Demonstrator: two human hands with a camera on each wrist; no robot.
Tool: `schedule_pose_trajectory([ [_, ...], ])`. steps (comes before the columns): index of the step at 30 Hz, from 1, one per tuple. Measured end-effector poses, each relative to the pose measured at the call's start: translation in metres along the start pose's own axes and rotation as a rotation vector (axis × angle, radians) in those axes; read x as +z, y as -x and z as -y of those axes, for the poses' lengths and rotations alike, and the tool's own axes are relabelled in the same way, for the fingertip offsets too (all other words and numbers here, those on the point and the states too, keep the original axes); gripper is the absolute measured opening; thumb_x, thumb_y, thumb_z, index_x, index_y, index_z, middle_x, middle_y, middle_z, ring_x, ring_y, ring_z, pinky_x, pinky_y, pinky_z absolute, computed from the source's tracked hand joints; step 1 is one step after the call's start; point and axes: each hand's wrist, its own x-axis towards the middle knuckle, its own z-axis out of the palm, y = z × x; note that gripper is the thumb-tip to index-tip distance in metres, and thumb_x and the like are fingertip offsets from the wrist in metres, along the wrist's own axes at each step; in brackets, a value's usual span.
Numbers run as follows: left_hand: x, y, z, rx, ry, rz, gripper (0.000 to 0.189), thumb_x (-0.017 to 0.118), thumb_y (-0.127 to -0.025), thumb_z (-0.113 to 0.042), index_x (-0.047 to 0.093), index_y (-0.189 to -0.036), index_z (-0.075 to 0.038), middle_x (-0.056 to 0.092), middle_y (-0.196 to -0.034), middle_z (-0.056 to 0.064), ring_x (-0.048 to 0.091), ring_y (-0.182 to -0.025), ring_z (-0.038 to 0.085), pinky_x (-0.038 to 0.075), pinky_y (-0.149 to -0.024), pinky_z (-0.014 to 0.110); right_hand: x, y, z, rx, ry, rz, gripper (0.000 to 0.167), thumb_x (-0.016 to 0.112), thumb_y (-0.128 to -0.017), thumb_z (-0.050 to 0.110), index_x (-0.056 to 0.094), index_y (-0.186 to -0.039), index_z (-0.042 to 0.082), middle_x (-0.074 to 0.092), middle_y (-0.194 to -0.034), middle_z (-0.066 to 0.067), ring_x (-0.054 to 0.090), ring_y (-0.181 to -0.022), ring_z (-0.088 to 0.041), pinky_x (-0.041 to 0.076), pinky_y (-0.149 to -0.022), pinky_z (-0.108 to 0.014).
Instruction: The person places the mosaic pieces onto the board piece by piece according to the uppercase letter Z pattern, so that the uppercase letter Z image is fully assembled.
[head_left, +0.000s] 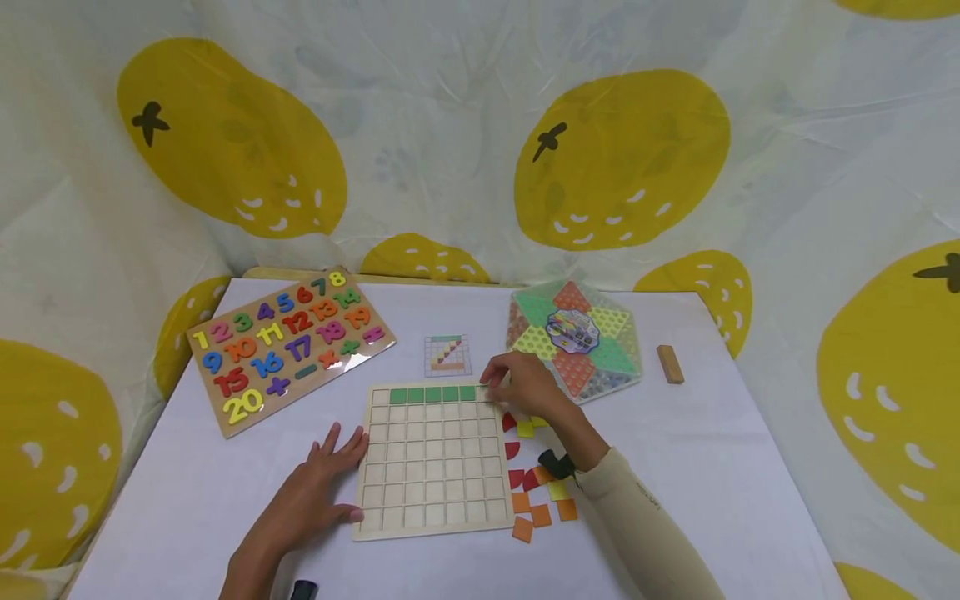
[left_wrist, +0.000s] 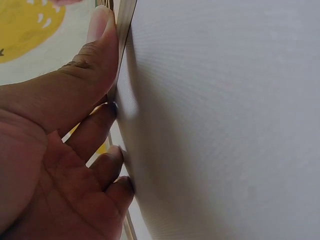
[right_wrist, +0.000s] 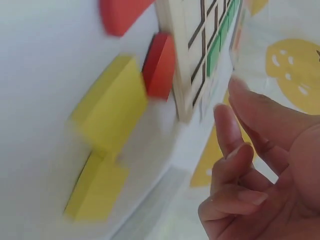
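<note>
1. Board lies flat on the white cloth in front of me, green tiles set in its top row. Orange tiles, yellow tiles and red tiles lie loose by its right side.
2. Left hand: spread, thumb and fingers against the board's left edge. Nothing grasped.
3. Right hand: above the board's top right corner, thumb and forefinger near each other with a narrow gap. I see no tile between them.
4. Handling, my guess: board stiff, light, likely to slide on cloth if nudged — best steadied at the rim, as my left has it.
5. Tiles look hard, light, not fragile; smooth faces may slip. I'd pinch opposite side edges, thumb against forefinger. The red ones, with a curved side, would give a less even hold than the squares.
6. Seated tiles leave little edge to grip; a fingertip on top seems better for shifting those.
7. Hard to make out: yellow tiles blur in the right wrist view; the cell at the top row's right end, close by my fingertips, looks bare, though I can't be sure.
8. Left wrist view is mostly cloth — the board shows only its edge, its top hidden.
</note>
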Motion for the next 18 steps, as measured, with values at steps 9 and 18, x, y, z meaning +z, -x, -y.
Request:
schedule_pose_trajectory([
  [9,-0.002,0.001,-0.002,-0.025,0.003,0.016,0.111,0.1,-0.068,-0.031,0.042,-0.162,-0.022,0.033,-0.171,0.0,0.009,-0.166,0.043,0.02,-0.123,0.072,-0.007,0.028,-0.018,0.075,0.054,0.084,0.023,0.094,-0.08,0.014,0.077,-0.095,0.021,0.071,-0.088,0.004,0.06,-0.082,-0.015,0.049,-0.078,-0.033],
  [18,-0.002,0.001,-0.002,0.003,0.016,0.011,0.111,0.1,-0.068,-0.031,0.042,-0.163,-0.02,0.033,-0.172,0.001,0.01,-0.166,0.043,0.017,-0.126,0.07,-0.001,0.032,-0.024,0.073,0.138,0.091,0.026,0.096,-0.077,0.014,0.073,-0.084,0.024,0.067,-0.083,0.006,0.058,-0.081,-0.016,0.049,-0.074,-0.032],
])
